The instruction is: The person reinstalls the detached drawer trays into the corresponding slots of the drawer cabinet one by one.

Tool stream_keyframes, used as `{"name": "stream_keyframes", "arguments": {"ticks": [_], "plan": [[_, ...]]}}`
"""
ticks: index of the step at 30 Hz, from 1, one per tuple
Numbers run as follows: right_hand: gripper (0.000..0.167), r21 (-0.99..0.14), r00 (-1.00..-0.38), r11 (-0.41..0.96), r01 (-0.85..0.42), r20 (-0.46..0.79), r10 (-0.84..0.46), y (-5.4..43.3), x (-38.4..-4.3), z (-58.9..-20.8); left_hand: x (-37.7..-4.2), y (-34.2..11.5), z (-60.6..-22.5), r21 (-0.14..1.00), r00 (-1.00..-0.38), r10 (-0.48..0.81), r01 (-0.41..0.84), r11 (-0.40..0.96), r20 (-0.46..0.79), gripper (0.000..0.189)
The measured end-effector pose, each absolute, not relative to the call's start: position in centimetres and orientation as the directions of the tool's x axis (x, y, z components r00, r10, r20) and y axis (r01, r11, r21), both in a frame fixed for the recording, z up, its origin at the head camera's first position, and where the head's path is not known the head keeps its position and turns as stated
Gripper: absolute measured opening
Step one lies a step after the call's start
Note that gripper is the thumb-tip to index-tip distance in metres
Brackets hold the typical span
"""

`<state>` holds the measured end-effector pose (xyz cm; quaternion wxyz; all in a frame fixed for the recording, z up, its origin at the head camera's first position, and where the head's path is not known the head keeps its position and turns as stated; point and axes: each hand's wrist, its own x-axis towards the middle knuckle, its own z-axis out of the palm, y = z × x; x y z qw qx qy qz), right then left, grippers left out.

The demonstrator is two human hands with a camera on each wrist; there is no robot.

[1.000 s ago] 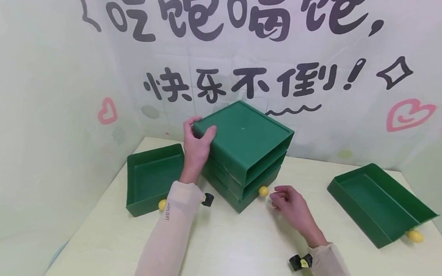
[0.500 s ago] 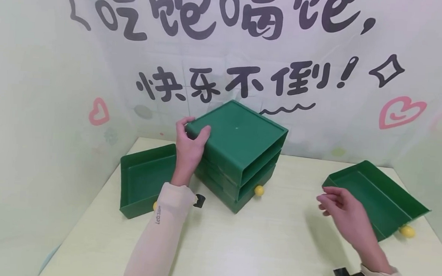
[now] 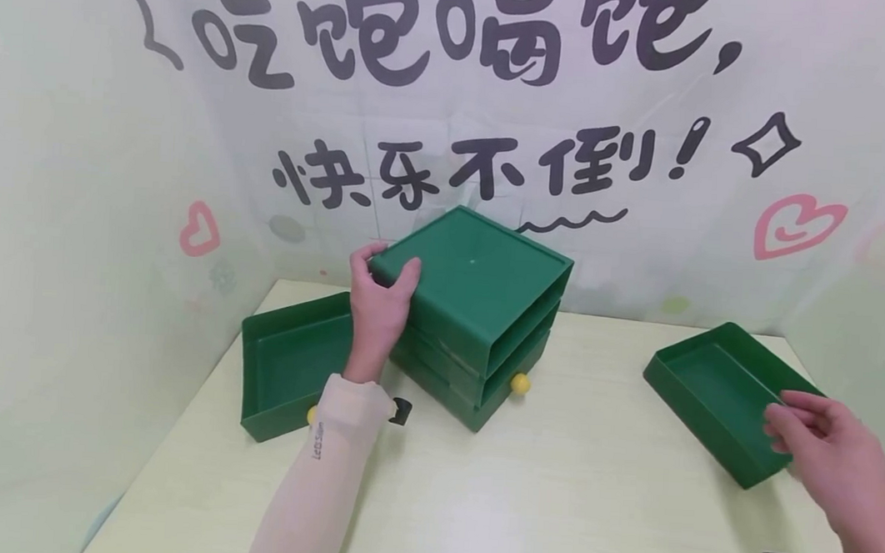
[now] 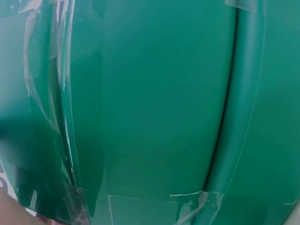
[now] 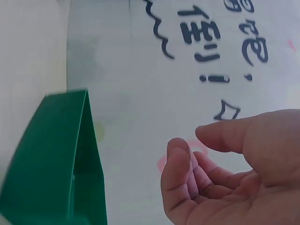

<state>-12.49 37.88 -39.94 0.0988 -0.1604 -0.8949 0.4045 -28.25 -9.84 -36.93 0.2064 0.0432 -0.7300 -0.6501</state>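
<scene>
A green drawer cabinet (image 3: 472,282) of three stacked levels stands angled on the table, its upper two slots lacking drawers. In the bottom level sits a drawer with a yellow knob (image 3: 520,384). My left hand (image 3: 377,313) grips the cabinet's upper left edge, thumb on top and fingers over the back. Taped green side walls (image 4: 159,103) fill the left wrist view. At the right lies a loose green drawer (image 3: 695,398). My right hand (image 3: 839,456) hovers at its near end, fingers loosely bent and holding nothing; it hides that drawer's knob.
Another loose green drawer (image 3: 299,361) lies left of the cabinet, its yellow knob (image 3: 312,414) partly behind the left sleeve. A white wall sheet (image 3: 638,270) with black lettering stands behind the pale table (image 3: 552,483).
My right hand has moved away from the cabinet's bottom knob, rightward across the table to the right-hand drawer. The left hand has kept its hold on the cabinet.
</scene>
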Motion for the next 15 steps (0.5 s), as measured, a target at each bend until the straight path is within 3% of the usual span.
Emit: {"name": "stream_keyframes", "arguments": {"ticks": [3,6,10,15], "plan": [[0.033,-0.779,-0.902,0.583,0.232,0.053,0.429,39.6,-12.3,-40.6,-28.1,-9.9,-36.9,0.967,-0.912,-0.331,0.204,0.152,0.244,0.061],[0.026,-0.798,-0.876,0.552,0.242,0.064,0.478,41.0,-12.2,-41.5,-28.1,-10.1,-36.8,0.966,-0.913,-0.326,0.201,0.160,0.244,0.062],[0.045,-0.753,-0.858,0.576,0.318,0.030,0.513,42.6,-12.0,-42.5,-28.0,-10.4,-36.7,0.962,-0.913,-0.318,0.206,0.179,0.255,0.063],[0.053,-0.691,-0.837,0.557,0.460,-0.128,0.532,44.7,-12.0,-44.1,-28.1,-10.7,-36.7,0.956,-0.904,-0.323,0.230,0.184,0.280,0.060]]}}
